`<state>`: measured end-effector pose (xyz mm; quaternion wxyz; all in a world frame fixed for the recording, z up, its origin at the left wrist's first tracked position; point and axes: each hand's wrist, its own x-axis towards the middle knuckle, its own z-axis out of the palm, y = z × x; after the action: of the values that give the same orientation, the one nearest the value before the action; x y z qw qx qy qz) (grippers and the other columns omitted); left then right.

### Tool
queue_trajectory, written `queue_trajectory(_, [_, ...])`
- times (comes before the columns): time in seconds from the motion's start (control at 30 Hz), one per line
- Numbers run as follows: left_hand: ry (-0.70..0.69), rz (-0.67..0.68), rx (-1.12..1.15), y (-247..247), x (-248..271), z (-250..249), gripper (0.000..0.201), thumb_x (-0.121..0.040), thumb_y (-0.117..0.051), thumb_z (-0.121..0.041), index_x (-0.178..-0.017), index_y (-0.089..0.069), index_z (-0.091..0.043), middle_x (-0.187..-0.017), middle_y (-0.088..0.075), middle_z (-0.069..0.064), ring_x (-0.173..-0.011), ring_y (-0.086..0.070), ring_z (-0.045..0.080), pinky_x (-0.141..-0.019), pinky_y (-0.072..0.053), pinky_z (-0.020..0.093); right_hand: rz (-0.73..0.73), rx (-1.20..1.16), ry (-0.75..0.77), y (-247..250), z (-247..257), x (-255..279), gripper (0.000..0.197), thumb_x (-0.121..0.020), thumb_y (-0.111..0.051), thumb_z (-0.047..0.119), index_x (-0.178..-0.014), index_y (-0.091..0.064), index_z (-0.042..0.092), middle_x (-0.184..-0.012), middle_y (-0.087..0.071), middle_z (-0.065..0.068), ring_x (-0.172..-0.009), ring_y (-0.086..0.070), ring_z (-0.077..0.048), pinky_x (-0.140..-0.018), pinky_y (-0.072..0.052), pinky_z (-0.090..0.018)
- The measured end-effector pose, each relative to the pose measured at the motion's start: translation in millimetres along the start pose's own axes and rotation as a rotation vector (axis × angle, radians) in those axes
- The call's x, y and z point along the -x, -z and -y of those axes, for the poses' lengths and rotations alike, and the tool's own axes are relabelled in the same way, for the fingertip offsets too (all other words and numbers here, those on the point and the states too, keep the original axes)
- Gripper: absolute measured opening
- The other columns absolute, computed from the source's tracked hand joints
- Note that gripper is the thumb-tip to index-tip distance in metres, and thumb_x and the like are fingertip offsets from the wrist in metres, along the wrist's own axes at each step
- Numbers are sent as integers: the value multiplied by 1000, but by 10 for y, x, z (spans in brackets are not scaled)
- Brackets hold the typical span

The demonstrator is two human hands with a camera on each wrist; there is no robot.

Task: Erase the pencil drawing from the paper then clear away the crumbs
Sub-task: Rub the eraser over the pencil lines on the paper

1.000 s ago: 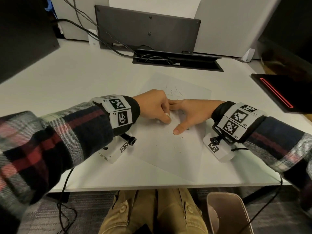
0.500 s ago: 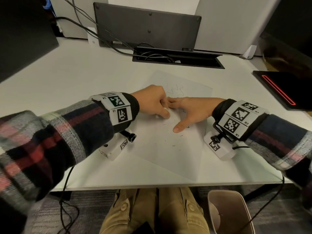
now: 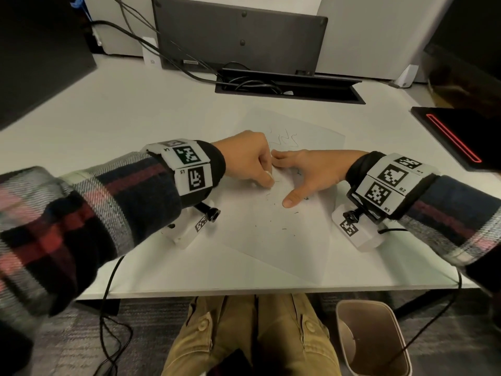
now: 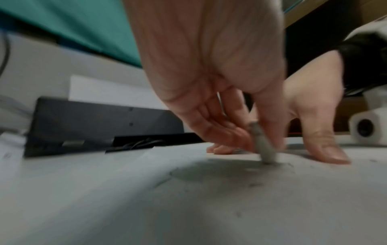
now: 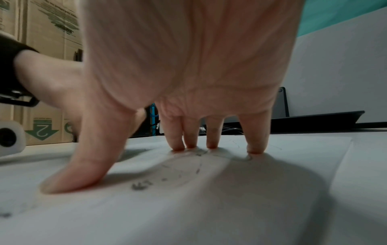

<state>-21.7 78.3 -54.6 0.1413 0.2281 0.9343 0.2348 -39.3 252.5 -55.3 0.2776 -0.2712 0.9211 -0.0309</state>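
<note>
A white sheet of paper lies at an angle on the white desk, with faint pencil lines near its far edge. My left hand pinches a small whitish eraser and presses its tip onto the paper. My right hand lies spread flat on the sheet, its fingertips and thumb pressing the paper down beside the eraser. Dark eraser crumbs are scattered over the near half of the sheet, and several crumbs lie under my right palm.
A dark monitor back and an open cable tray stand behind the paper. A black device with a red line lies at the right. A beige waste bin stands on the floor under the desk's front edge.
My left hand with the eraser has slid a little away from me and back over the paper, rubbing. My right hand has stayed pressed flat on the sheet.
</note>
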Motion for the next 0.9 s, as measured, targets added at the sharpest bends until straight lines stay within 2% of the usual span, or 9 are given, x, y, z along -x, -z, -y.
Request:
queue_trajectory(0.07, [-20,75,-12,-6,20,-25,11,-77,-74,-29,-74,-74,-19,-59,-61,-16,-53,-52,-8,-52,-36,3,8,3,-8,6,-12,-5,104,-72,-69,52,-150,-9,19,-157,5,8,-144,-1,-9,-118,-6,-29])
queue_trajectory(0.13, [-13,28,5,15,14,-6,12,-77,-74,-30,-78,-74,-18,-64,-64,-14,-57,-54,-5,-55,-38,5,19,13,-7,4,-25,-14,105,-71,-69,54,-150,-8,20,-158,5,7,-145,0,-11,-119,-6,-32])
queue_trajectory(0.23, [33,-100,72,134,-63,57,18,-79,-72,-30,-87,-75,-14,-76,-67,-9,-70,-56,2,-68,-44,15,22,50,3,15,-26,-24,107,-68,-68,58,-150,-8,24,-158,3,6,-145,0,-16,-119,-7,-38])
queue_trajectory(0.37, [71,-97,77,246,-149,96,15,-80,-71,-31,-87,-73,-17,-77,-66,-6,-72,-56,6,-69,-44,19,-5,75,11,94,-8,-61,101,-69,-71,54,-148,-14,26,-150,-12,8,-138,-12,-20,-116,-17,-38])
queue_trajectory(0.43, [79,-68,74,231,-180,119,14,-78,-73,-31,-85,-73,-18,-78,-68,-2,-73,-57,8,-71,-45,21,8,63,25,120,-25,-91,103,-69,-73,52,-148,-12,29,-152,-8,8,-140,-9,-20,-116,-15,-39])
queue_trajectory(0.57, [53,-33,72,156,-228,118,8,-77,-74,-27,-77,-72,-19,-67,-63,-9,-63,-54,2,-62,-42,15,73,22,54,94,-98,-134,112,-64,-73,55,-148,-2,35,-156,9,12,-144,7,-13,-118,-5,-42])
queue_trajectory(0.67, [46,-6,71,124,-252,106,10,-77,-74,-26,-80,-74,-17,-67,-62,-9,-61,-53,1,-59,-40,13,76,-9,76,71,-136,-150,111,-64,-72,56,-148,-2,36,-156,10,13,-143,9,-10,-119,-3,-41])
queue_trajectory(0.77, [1,57,77,85,-234,75,5,-76,-74,-24,-73,-73,-20,-59,-60,-13,-54,-52,-4,-54,-38,6,76,-27,88,59,-153,-153,108,-65,-73,54,-147,-4,38,-156,9,13,-143,8,-10,-119,-3,-42])
queue_trajectory(0.9, [-1,-37,72,79,-260,74,5,-76,-74,-22,-74,-72,-18,-63,-63,-8,-55,-53,-1,-54,-39,8,65,-36,101,62,-143,-144,105,-66,-74,51,-147,-9,36,-155,7,15,-142,6,-9,-119,-4,-40])
